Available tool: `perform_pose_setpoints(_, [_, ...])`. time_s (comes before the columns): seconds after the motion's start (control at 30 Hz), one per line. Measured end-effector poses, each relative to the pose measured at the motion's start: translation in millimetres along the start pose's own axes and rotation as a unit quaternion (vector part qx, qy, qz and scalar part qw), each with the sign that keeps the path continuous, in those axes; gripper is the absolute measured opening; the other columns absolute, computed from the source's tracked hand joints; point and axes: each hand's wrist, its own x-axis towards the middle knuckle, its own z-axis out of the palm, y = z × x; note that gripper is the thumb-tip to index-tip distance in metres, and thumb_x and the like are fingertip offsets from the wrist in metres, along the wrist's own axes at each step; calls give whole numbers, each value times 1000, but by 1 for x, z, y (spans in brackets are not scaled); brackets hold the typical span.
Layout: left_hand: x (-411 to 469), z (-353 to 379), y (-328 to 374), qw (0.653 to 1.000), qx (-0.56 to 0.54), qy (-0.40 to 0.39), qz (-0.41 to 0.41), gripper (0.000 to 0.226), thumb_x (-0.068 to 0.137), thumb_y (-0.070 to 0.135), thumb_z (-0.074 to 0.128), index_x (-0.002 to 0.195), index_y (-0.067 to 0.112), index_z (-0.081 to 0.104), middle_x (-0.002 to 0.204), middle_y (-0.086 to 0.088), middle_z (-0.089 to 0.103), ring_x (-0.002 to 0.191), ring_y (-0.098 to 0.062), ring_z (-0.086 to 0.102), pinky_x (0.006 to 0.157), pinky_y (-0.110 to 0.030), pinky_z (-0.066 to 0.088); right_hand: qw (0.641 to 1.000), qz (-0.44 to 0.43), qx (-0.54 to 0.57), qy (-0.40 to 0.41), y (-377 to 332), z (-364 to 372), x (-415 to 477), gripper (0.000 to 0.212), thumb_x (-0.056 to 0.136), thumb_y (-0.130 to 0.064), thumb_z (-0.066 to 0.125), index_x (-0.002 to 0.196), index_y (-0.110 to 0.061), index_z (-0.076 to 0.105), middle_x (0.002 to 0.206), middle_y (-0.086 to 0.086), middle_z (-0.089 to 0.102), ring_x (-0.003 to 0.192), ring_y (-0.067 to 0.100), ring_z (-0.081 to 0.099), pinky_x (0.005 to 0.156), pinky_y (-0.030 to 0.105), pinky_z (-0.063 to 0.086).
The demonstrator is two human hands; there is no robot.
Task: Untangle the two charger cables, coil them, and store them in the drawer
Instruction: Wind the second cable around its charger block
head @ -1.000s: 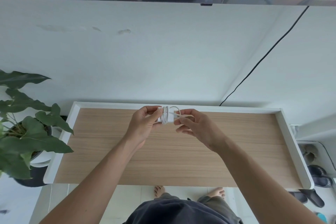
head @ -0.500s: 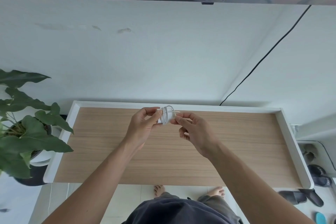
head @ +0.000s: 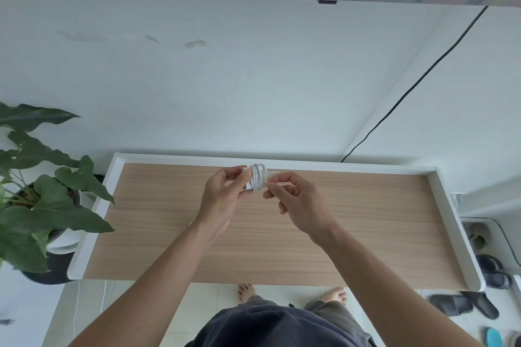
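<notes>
A white charger cable [head: 257, 177] is wound in a tight coil around a small white charger block, held in the air over the back middle of the wooden desk top [head: 366, 222]. My left hand [head: 222, 197] grips the left end of the coil between thumb and fingers. My right hand [head: 296, 203] pinches the loose end of the same cable at the coil's right side. Only one cable shows; no drawer is in view.
The desk top has a raised white rim [head: 456, 231]. A potted plant [head: 42, 203] stands at the left. A black wire [head: 408, 90] runs down the wall at the back right. Slippers [head: 462, 304] lie on the floor at the right, and my bare feet show below the desk's front edge.
My right hand has shifted slightly left and down around the coil, drawing the loose end closer to it. My left hand has stayed in place on the coil.
</notes>
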Motion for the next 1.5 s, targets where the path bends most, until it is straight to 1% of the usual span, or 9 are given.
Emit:
perform_pose_setpoints(0.47, [-7,-9,5,995,75,-20,58,24,99,20,83,119,10,75,116,-10,82,112,-29,80,97,-47,67,988,46,125,-74,8,5,-7,29,105,-28,76,126,-9,71,102,8,79,62,16,51,72,32,50])
perform_pose_setpoints(0.57, [-7,-6,7,999,33,-16,30,22,99,19,82,118,9,77,116,-3,82,114,-25,80,100,-46,65,997,10,40,-67,8,3,-5,18,104,-30,77,118,-19,74,99,7,83,63,20,57,71,36,52])
perform_pose_setpoints(0.63, [-6,-10,4,999,17,-28,14,20,98,20,83,116,13,79,128,-16,78,122,-36,76,106,-53,62,996,-32,-71,-42,5,-3,-3,9,102,-35,79,106,-28,76,100,-2,83,68,25,67,72,38,55])
perform_pose_setpoints(0.8, [-8,-18,3,998,-1,-68,-6,19,101,12,77,120,7,76,137,-26,71,122,-36,76,98,-40,65,964,-111,-238,47,-3,-14,-1,14,94,-48,84,90,-36,78,100,-22,79,79,11,67,68,13,48])
perform_pose_setpoints(0.9, [-9,-21,5,996,-4,-83,-19,29,100,15,78,126,4,74,138,-23,73,126,-39,74,98,-38,64,958,-138,-244,57,-3,-15,0,30,89,-51,88,102,-33,68,108,-16,73,79,14,63,69,19,50])
perform_pose_setpoints(1.03, [-11,-23,7,992,-25,-118,-42,54,90,23,82,134,-5,67,139,-25,72,116,-30,77,100,-41,64,960,-135,-244,-26,-11,-17,-1,43,90,-60,83,127,-47,66,130,-22,63,101,7,69,83,23,56])
perform_pose_setpoints(1.13, [-13,-24,7,990,-34,-131,-51,57,90,24,81,136,-5,66,138,-25,73,115,-29,77,105,-44,63,967,-122,-219,-52,-12,-16,-2,37,93,-55,83,127,-47,69,132,-24,66,110,5,68,90,31,59])
perform_pose_setpoints(1.33, [-16,-21,9,989,-49,-131,-51,54,91,23,81,135,-5,67,132,-22,76,110,-25,79,94,-36,66,977,-128,-157,-64,-11,-8,-6,34,101,-43,79,134,-46,72,130,-26,73,122,5,67,101,34,57])
perform_pose_setpoints(1.5, [-17,-21,6,987,-72,-125,-66,50,91,22,81,133,-4,70,126,-20,79,106,-24,80,90,-34,66,967,-154,-198,-52,-6,-9,-4,36,94,-46,84,129,-44,76,138,-25,66,118,8,66,100,39,58])
